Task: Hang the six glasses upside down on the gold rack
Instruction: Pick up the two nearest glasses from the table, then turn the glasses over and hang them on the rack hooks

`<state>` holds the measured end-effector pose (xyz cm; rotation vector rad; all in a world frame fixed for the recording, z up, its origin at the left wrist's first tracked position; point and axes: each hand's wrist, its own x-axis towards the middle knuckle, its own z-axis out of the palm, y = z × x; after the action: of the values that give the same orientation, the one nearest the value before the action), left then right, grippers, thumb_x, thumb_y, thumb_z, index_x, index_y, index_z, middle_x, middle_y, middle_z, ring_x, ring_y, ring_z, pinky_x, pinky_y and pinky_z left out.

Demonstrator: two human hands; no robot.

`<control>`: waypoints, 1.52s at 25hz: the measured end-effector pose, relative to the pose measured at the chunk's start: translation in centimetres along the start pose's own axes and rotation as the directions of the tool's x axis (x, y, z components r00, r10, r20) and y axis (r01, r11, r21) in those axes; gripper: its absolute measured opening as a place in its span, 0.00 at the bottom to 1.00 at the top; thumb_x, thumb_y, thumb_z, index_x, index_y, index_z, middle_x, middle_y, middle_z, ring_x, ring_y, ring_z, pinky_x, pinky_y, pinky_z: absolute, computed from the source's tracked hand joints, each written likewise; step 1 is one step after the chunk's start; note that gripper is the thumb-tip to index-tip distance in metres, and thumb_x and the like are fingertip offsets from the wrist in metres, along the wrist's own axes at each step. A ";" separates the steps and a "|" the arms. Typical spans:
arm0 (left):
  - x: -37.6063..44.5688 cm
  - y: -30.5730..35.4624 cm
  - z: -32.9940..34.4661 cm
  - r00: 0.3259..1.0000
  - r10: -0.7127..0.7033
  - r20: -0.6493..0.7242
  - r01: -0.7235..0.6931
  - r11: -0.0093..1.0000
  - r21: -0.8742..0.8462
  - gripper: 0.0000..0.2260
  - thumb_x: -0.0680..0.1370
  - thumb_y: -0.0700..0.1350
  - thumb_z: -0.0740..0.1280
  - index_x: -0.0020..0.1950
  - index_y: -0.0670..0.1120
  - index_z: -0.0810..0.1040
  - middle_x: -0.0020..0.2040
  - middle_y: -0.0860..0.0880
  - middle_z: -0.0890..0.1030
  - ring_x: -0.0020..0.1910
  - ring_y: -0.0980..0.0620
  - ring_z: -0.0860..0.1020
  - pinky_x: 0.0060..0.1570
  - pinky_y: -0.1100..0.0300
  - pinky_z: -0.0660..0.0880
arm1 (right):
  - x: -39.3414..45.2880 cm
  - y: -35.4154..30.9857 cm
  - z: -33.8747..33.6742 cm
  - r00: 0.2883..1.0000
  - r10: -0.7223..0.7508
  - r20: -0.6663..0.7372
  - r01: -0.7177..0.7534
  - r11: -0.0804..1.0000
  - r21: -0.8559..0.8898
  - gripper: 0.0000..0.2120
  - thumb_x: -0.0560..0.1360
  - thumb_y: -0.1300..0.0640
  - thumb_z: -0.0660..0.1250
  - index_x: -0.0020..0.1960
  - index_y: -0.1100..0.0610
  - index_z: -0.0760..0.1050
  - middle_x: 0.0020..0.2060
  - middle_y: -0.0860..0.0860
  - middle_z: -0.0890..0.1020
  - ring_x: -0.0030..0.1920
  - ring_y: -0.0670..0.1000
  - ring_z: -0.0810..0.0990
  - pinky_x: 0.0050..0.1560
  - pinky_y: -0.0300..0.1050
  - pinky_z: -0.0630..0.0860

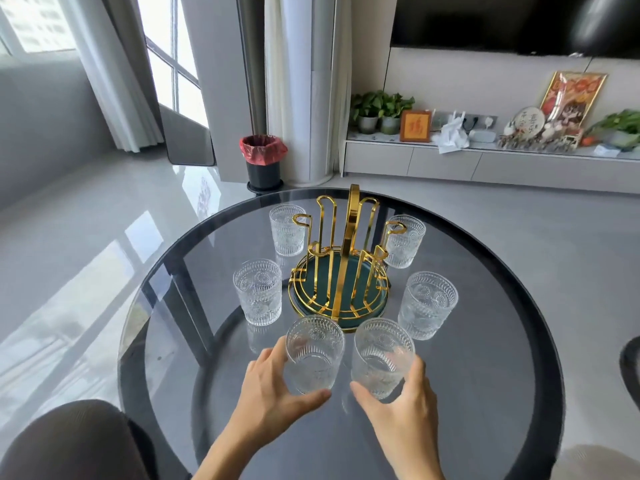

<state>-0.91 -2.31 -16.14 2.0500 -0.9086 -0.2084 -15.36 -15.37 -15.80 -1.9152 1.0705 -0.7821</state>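
I see the gold rack [341,271] standing mid-table [485,375], its hooks bare. My left hand [273,386] curls its fingers [272,355] round the near left glass [314,355], and my right hand [398,400] grips the near right glass [382,358], both mouth-up. The four other glasses [258,292] crowd the rack's sides. Behind the table stands a bin [264,161]. I cannot read the orange sign [415,125].

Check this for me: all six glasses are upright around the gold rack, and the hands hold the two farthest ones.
Not quite: in the head view the left hand grips the near-left glass and the right hand the near-right glass, the two nearest. All six are upright around the gold rack.
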 end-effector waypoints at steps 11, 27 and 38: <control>0.7 4.1 -3.9 0.939 -0.074 -0.335 -0.149 0.791 -0.594 0.24 0.64 0.52 0.78 0.59 0.59 0.80 0.52 0.54 0.86 0.48 0.59 0.84 0.47 0.66 0.79 | 0.4 -0.2 0.3 1.000 -0.030 -0.007 0.030 0.998 -0.049 0.48 0.53 0.49 0.82 0.70 0.52 0.67 0.55 0.55 0.82 0.54 0.62 0.79 0.55 0.57 0.76; 8.2 10.0 -6.6 0.788 0.166 -0.593 -0.321 0.932 -0.167 0.22 0.65 0.62 0.79 0.53 0.65 0.73 0.53 0.56 0.82 0.56 0.46 0.80 0.53 0.44 0.78 | 0.5 -0.9 -0.1 1.000 -0.015 0.025 0.016 1.000 -0.017 0.48 0.52 0.54 0.84 0.69 0.58 0.70 0.53 0.58 0.83 0.55 0.64 0.80 0.57 0.60 0.74; 9.5 11.3 -6.6 0.741 0.260 -0.620 -0.471 0.858 -0.204 0.21 0.67 0.57 0.80 0.54 0.62 0.75 0.53 0.50 0.82 0.56 0.42 0.80 0.55 0.42 0.77 | 0.5 -1.0 -0.3 0.999 -0.025 0.048 0.026 1.000 -0.012 0.48 0.53 0.53 0.84 0.69 0.58 0.70 0.57 0.58 0.82 0.56 0.63 0.79 0.59 0.59 0.74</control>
<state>2.99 -8.47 -1.73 1.4211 -0.7990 0.4324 -14.98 -15.53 -14.71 -1.9525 1.0263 -0.7420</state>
